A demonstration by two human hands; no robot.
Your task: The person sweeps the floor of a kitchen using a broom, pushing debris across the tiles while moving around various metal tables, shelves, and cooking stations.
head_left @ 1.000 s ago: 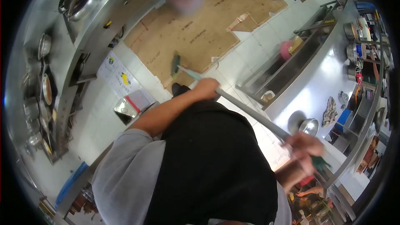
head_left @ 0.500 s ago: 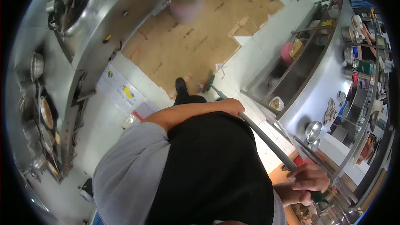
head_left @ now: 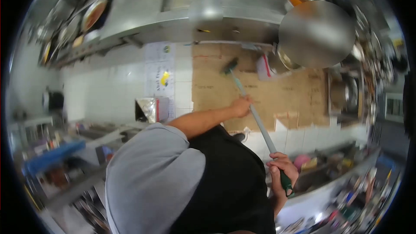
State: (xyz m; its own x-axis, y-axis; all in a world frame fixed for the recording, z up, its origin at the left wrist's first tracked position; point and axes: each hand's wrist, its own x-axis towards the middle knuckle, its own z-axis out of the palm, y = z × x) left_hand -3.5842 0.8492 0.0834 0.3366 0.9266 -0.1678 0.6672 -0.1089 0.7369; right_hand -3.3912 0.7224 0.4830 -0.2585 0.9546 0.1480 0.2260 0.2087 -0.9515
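A long grey-green handle (head_left: pixel 262 131) runs diagonally across the middle, with a dark green brush head (head_left: pixel 231 66) resting on brown cardboard (head_left: pixel 260 93). Around the handle's middle, my left hand (head_left: pixel 242 106) is closed. My right hand (head_left: pixel 284 169) wraps the handle's dark green top end at the lower right, fingers closed. Right of the brush head stands a white box with a red stripe (head_left: pixel 264 67), beside a metal pot (head_left: pixel 288 60).
A steel cooking counter (head_left: pixel 173 24) with pans spans the far side. Printed sheeting (head_left: pixel 159 76) lies on white tiles, near a foil-lined box (head_left: pixel 148 109). Shelving with a pink item (head_left: pixel 301 161) stands at lower right. A person's blurred head (head_left: pixel 316 34) is at upper right.
The view has turned, bringing the cooking counter across the top. The brush head has moved from near my foot onto the cardboard, closer to the counter. Both hands remain on the handle.
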